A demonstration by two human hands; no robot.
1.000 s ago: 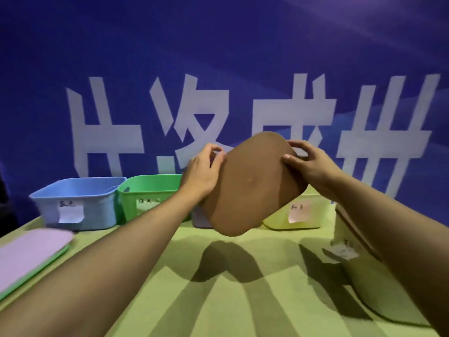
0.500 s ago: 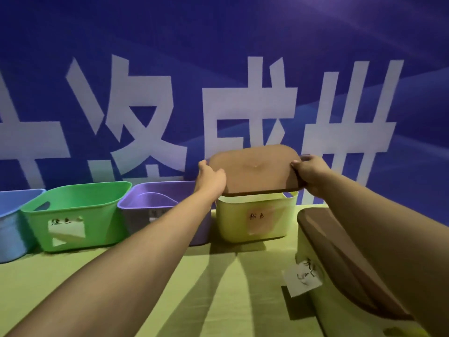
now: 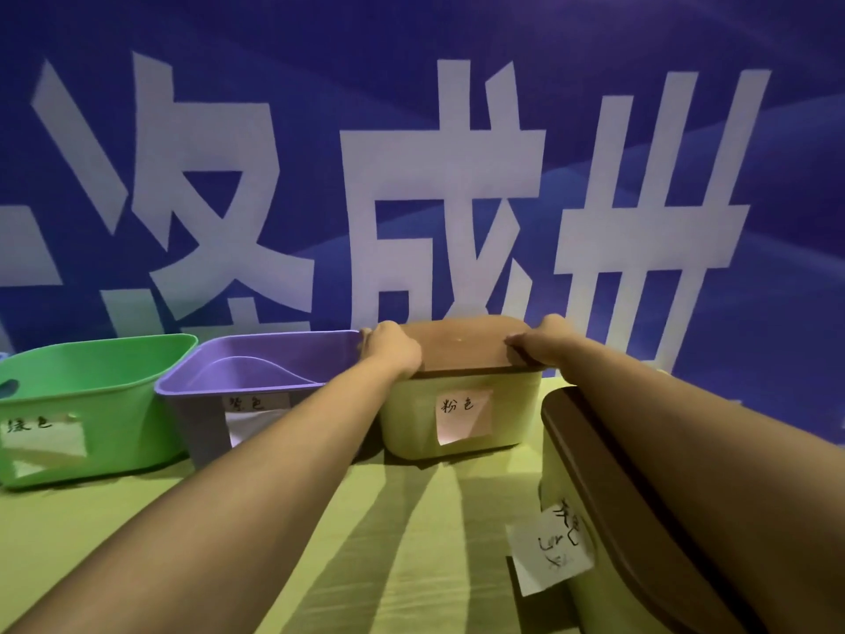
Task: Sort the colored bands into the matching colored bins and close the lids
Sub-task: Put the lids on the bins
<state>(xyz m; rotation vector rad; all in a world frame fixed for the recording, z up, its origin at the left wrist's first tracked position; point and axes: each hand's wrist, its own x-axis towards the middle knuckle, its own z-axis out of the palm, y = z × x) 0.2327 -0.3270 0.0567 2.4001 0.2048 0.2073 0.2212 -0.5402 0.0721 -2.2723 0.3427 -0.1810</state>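
Note:
A brown lid (image 3: 462,343) lies flat on top of the yellowish bin (image 3: 512,414) that bears a pink note. My left hand (image 3: 391,347) grips the lid's left end with its fingers curled over the edge. My right hand (image 3: 537,345) grips the lid's right end the same way. An open purple bin (image 3: 205,404) stands just left of it, and an open green bin (image 3: 114,432) stands further left. No bands are visible inside any bin from this angle.
A second yellowish bin (image 3: 590,601) with a brown lid (image 3: 608,487) and a white note stands near me at the right, under my right forearm. A blue banner with white characters (image 3: 411,176) rises behind the bins. The table (image 3: 388,542) has a yellow-green cloth.
Both hands carried the brown lid from mid-air, turned it level and lowered it onto the yellowish bin with the pink note. My view shifted right and closer to the bins.

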